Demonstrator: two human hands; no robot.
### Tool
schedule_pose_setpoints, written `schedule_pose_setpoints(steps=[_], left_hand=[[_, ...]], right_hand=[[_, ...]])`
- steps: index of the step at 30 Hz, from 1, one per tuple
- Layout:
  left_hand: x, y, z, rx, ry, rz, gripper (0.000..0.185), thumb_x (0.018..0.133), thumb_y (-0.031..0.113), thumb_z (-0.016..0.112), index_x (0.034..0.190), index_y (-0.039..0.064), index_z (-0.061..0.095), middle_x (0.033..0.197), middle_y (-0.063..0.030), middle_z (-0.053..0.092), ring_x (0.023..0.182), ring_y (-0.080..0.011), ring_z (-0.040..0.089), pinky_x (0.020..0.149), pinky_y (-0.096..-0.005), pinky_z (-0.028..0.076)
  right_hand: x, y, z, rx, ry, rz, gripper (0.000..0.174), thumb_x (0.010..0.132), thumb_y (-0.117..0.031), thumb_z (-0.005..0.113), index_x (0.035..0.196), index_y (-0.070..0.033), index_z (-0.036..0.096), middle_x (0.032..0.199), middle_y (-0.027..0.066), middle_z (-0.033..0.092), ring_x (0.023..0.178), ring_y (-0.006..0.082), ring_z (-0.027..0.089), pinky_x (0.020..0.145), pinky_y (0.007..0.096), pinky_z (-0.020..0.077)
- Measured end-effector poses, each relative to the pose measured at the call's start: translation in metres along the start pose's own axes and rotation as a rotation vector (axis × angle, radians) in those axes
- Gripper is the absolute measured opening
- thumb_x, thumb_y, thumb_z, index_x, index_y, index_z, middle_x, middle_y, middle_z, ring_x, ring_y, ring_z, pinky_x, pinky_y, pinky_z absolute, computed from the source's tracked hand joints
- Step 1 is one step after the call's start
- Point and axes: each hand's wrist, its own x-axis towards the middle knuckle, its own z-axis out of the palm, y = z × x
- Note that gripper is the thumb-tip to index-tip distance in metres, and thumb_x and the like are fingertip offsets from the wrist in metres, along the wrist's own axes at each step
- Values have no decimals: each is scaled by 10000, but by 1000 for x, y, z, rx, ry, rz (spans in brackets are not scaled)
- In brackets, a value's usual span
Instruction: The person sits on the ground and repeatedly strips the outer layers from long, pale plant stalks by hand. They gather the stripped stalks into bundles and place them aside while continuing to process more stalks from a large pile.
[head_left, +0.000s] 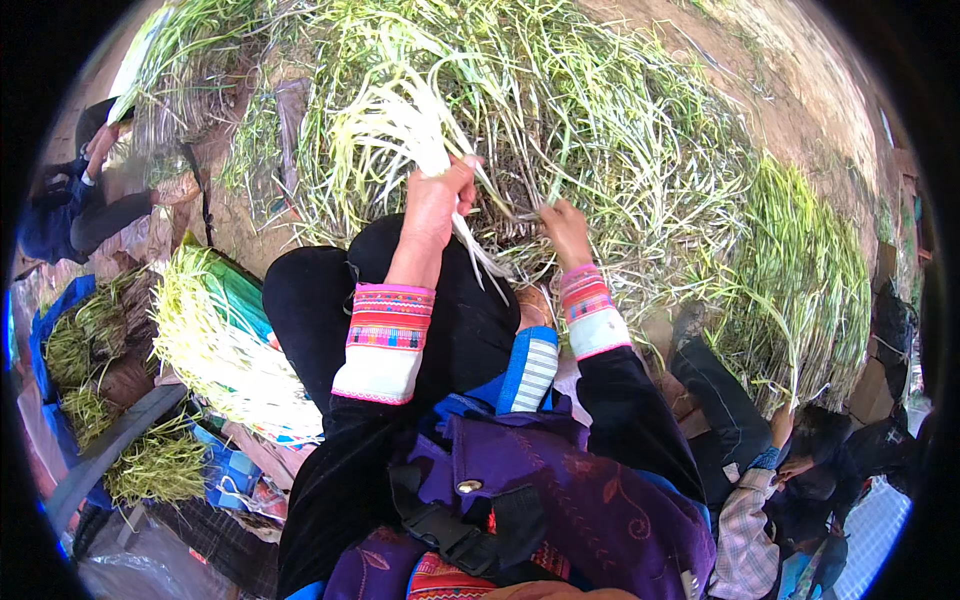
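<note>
A bunch of long, pale green-and-white leafy stalks (416, 124) fans out above my left hand (439, 195), which grips it. The white lower ends (480, 259) hang below the fist over my dark-clothed knee. To the right, my right hand (566, 229) has its thumb and fingers pinched on the end of a single thin stalk (495, 196) that slants between the two hands. Beneath and beyond both hands spreads a broad heap of loose green stalks (600, 127), with dry brownish ends showing in it.
A bundle of pale stalks (232, 345) lies left of my knees. A blue-edged bag (64, 300) with more greens stands farther left. One person (67, 195) sits at the far left; another person's plaid sleeve (746, 517) shows at right, beside an upright green pile (802, 277).
</note>
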Motion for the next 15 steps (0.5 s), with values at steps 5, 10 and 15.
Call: schedule_pose_setpoints(steps=[5, 10, 15], left_hand=[[5, -6, 1, -3, 62, -12, 105, 741, 58, 641, 736, -1, 554, 524, -39, 489, 412, -110, 437, 348, -222, 294], [4, -7, 4, 120, 8, -56, 99, 750, 92, 641, 722, 24, 574, 544, -21, 518, 428, -87, 462, 362, -211, 323], [2, -8, 6, 301, 3, -62, 124, 766, 128, 621, 704, 25, 595, 586, -32, 567, 428, -84, 500, 351, -202, 339]], right_hand=[[-17, 42, -36, -742, 118, -20, 483, 748, -380, 596, 1047, -7, 538, 1022, 190, 563, 943, 353, 536, 817, 400, 426], [-4, -56, -4, 50, -5, -630, 362, 811, -271, 568, 1049, 2, 563, 1020, 129, 572, 937, 192, 553, 828, 283, 426], [4, -123, 29, 523, -134, -345, 246, 812, -212, 565, 957, -13, 576, 862, 127, 616, 795, 202, 590, 723, 292, 463]])
